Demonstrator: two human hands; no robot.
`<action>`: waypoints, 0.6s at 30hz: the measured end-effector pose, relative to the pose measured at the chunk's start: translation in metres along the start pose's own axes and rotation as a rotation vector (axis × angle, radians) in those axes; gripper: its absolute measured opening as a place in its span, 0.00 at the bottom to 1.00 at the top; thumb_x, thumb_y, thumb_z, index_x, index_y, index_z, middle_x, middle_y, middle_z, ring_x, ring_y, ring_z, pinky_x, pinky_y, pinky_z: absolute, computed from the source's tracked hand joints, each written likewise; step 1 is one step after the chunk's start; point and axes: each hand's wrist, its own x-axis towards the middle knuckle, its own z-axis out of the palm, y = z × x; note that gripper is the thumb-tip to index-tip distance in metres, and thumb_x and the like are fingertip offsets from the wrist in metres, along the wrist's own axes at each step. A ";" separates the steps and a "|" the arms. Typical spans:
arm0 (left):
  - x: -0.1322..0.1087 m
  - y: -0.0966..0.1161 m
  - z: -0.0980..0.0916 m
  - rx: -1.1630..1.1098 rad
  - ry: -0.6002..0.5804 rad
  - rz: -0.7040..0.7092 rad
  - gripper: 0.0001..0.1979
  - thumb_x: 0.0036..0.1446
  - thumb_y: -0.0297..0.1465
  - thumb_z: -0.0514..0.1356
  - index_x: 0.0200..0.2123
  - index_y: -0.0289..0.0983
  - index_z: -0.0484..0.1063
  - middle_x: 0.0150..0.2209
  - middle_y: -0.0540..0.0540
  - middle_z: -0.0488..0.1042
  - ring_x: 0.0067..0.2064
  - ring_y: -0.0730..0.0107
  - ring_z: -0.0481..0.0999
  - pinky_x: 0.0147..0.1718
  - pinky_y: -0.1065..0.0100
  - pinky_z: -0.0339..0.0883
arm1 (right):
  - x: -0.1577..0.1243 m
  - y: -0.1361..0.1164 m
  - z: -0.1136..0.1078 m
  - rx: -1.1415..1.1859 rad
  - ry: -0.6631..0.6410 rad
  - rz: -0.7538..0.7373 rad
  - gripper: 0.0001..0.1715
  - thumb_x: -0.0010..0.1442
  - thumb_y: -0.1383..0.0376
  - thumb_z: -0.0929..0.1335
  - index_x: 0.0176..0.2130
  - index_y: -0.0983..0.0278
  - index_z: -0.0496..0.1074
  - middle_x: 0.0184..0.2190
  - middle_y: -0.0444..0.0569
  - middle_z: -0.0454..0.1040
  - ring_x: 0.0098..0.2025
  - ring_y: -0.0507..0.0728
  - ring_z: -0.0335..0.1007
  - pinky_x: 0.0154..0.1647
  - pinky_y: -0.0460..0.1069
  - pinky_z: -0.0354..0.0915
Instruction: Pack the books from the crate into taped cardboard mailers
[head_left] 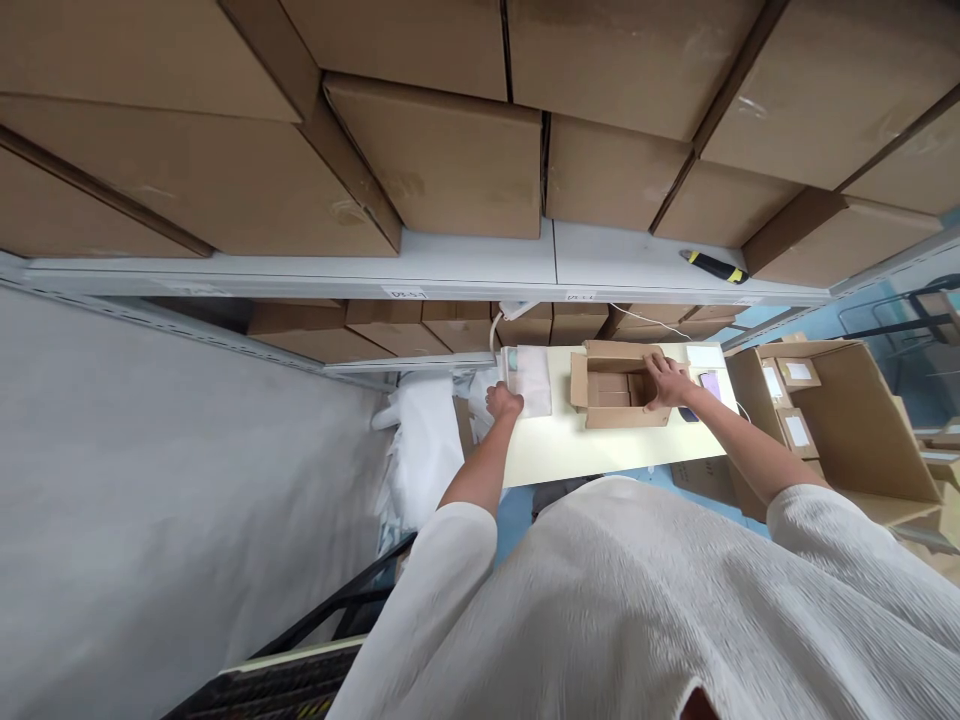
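A small open cardboard box (604, 388) sits on a pale yellow table (570, 450), its flaps spread. My right hand (666, 381) rests on the box's right edge, fingers bent over the rim and reaching inside. My left hand (503, 401) is at the table's left end, closed on the near edge of a white packet (531, 380) that lies flat there. A phone (709, 383) lies on the table just right of my right hand.
A grey shelf (480, 262) full of large cardboard boxes (442, 160) runs above the table, with a yellow-and-black knife (714, 267) on it. A big open carton (825, 420) with small labelled boxes stands right. White bags (424, 450) hang left of the table.
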 end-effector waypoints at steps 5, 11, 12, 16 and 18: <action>-0.001 -0.002 0.006 0.010 0.024 -0.005 0.24 0.59 0.27 0.68 0.59 0.39 0.71 0.64 0.31 0.72 0.67 0.41 0.72 0.63 0.48 0.70 | 0.000 0.000 -0.001 0.000 -0.024 0.002 0.92 0.48 0.38 0.81 0.83 0.51 0.23 0.85 0.60 0.30 0.83 0.83 0.32 0.74 0.77 0.55; -0.001 -0.007 0.006 0.027 0.034 0.033 0.24 0.62 0.30 0.69 0.59 0.40 0.70 0.66 0.33 0.71 0.68 0.43 0.72 0.64 0.49 0.69 | -0.001 0.000 -0.001 0.012 -0.023 -0.013 0.92 0.48 0.34 0.80 0.83 0.52 0.23 0.85 0.60 0.29 0.82 0.85 0.31 0.74 0.79 0.53; -0.002 -0.008 0.006 0.020 0.041 0.039 0.24 0.63 0.30 0.68 0.61 0.40 0.69 0.67 0.33 0.71 0.69 0.43 0.72 0.65 0.48 0.68 | -0.001 0.001 -0.001 0.012 -0.021 -0.016 0.91 0.48 0.34 0.80 0.83 0.52 0.23 0.85 0.61 0.29 0.82 0.85 0.31 0.74 0.80 0.53; -0.002 -0.007 0.005 -0.037 0.069 0.048 0.35 0.61 0.25 0.67 0.70 0.38 0.61 0.70 0.31 0.70 0.71 0.42 0.70 0.69 0.45 0.65 | 0.000 0.001 0.000 0.008 -0.014 -0.014 0.91 0.48 0.34 0.80 0.83 0.52 0.24 0.85 0.61 0.30 0.82 0.85 0.30 0.74 0.80 0.52; 0.004 -0.004 0.003 -0.085 0.078 0.021 0.40 0.60 0.25 0.68 0.72 0.38 0.58 0.70 0.31 0.70 0.72 0.42 0.70 0.70 0.45 0.64 | 0.000 0.001 0.001 0.010 -0.013 -0.009 0.91 0.48 0.35 0.80 0.83 0.52 0.24 0.85 0.60 0.30 0.82 0.86 0.31 0.74 0.81 0.52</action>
